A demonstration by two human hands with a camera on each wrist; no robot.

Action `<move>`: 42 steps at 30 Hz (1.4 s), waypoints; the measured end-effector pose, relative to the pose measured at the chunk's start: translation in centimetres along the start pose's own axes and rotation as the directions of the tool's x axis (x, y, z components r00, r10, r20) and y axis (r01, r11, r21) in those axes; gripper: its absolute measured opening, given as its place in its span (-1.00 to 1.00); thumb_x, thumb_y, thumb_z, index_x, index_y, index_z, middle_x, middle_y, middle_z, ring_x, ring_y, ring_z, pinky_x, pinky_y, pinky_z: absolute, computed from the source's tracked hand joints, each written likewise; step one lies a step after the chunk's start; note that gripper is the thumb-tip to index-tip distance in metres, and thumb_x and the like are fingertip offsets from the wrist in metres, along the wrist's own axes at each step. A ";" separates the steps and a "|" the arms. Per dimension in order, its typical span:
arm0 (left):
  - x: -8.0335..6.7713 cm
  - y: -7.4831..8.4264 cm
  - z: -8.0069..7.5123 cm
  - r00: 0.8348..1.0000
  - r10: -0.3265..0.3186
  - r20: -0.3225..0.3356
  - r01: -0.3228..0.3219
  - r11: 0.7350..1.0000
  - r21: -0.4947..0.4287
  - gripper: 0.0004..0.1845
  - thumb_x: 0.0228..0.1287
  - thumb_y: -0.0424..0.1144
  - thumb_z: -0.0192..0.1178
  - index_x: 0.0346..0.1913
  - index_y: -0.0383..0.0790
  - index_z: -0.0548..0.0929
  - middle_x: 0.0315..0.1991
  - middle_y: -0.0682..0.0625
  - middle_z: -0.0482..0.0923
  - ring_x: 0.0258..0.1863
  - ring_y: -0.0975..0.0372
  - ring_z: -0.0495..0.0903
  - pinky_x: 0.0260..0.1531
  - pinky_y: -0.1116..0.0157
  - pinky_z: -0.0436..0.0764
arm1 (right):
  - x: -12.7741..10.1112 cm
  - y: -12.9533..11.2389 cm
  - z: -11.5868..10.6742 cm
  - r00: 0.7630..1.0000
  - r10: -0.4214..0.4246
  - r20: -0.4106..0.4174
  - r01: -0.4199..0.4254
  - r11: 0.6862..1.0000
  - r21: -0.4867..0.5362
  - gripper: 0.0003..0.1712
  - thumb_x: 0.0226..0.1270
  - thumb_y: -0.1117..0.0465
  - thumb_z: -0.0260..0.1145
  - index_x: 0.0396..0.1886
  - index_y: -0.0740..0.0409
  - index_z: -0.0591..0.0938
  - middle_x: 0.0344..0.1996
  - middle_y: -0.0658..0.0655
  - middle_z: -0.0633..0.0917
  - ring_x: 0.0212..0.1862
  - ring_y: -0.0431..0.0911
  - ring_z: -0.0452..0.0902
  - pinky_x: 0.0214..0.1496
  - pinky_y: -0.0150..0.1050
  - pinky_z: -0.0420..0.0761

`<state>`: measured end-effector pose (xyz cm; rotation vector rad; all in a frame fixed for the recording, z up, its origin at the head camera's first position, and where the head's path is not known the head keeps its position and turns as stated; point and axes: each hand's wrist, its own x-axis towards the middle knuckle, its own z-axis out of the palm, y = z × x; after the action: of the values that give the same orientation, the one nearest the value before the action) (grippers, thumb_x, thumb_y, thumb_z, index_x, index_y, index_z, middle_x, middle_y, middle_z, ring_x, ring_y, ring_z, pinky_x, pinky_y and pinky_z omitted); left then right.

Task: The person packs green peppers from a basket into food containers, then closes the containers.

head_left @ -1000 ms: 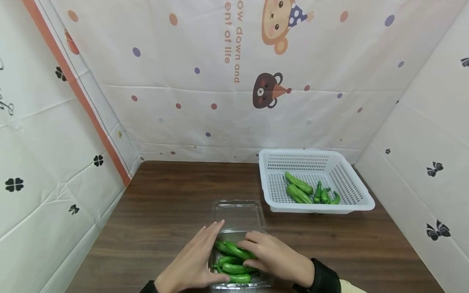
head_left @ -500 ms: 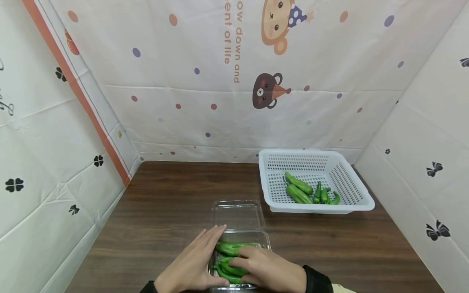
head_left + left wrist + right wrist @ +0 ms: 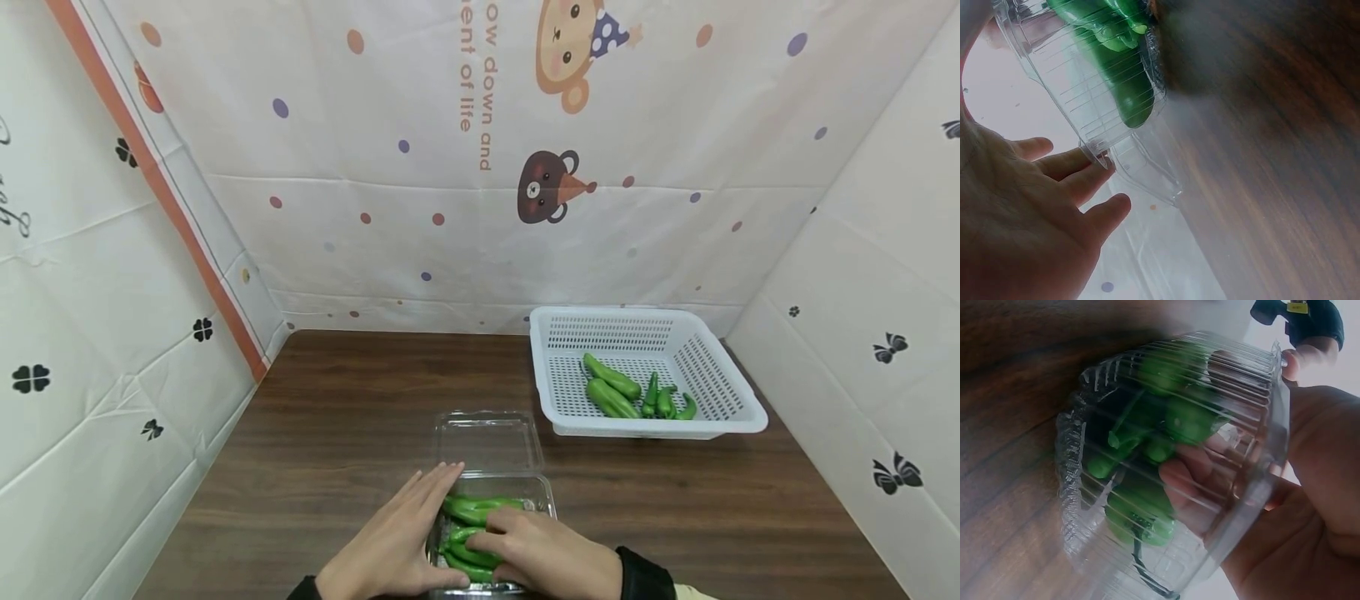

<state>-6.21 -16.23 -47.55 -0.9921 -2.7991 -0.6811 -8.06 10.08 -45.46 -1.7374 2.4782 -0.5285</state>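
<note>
A clear plastic clamshell box (image 3: 517, 482) stands at the front of the table, its lid (image 3: 491, 442) folded back. Several green peppers (image 3: 480, 508) lie across it. My left hand (image 3: 397, 533) rests along the box's left wall, fingers extended; the left wrist view shows fingertips at the corner of the rim (image 3: 1094, 153). Inside the box, my right hand (image 3: 558, 550) has curled fingers and thumb around a green pepper (image 3: 476, 557) in the lower group. Through the ribbed wall in the right wrist view, fingertips (image 3: 1179, 478) touch the peppers (image 3: 1191, 419). The right hand covers the peppers' right ends.
A white perforated basket (image 3: 652, 427) stands at the back right, holding two larger green peppers (image 3: 611, 398) and several small ones (image 3: 666, 402). Printed sheets (image 3: 360, 250) wall in the brown wooden table (image 3: 360, 392) at the back and both sides.
My right hand has let go of the upper pepper and moved down to the lower ones. That upper pepper now lies flatter across the box. The left hand has barely shifted.
</note>
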 end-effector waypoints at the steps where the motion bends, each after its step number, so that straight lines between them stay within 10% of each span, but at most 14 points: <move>1: 0.0 0.0 0.0 1.000 0.000 -0.001 0.000 1.000 0.001 0.33 -0.06 0.48 0.43 0.63 -0.22 0.10 0.58 -0.03 0.21 0.53 0.00 0.24 0.46 -0.04 0.31 | 0.0 0.0 0.0 1.000 0.001 0.001 -0.001 1.000 0.000 -0.50 0.38 0.04 0.43 0.29 -0.09 0.60 0.00 -0.12 0.62 0.00 -0.41 0.52 -0.07 -0.60 0.50; 42: -0.3 0.0 -0.6 0.998 0.058 -0.008 -0.058 0.996 -0.070 0.23 0.02 0.42 0.44 0.62 -0.17 0.15 0.53 -0.08 0.30 0.50 0.00 0.30 0.42 -0.10 0.34 | -0.3 0.5 0.0 0.999 -0.031 -0.020 0.031 0.999 -0.029 -0.64 0.44 0.09 0.40 0.19 -0.06 0.66 0.11 -0.05 0.65 0.18 -0.24 0.57 0.14 -0.41 0.59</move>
<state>-5.97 -16.67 -47.07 -1.0765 -2.7466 -0.7789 -8.42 10.53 -45.65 -1.7926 2.4888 -0.5179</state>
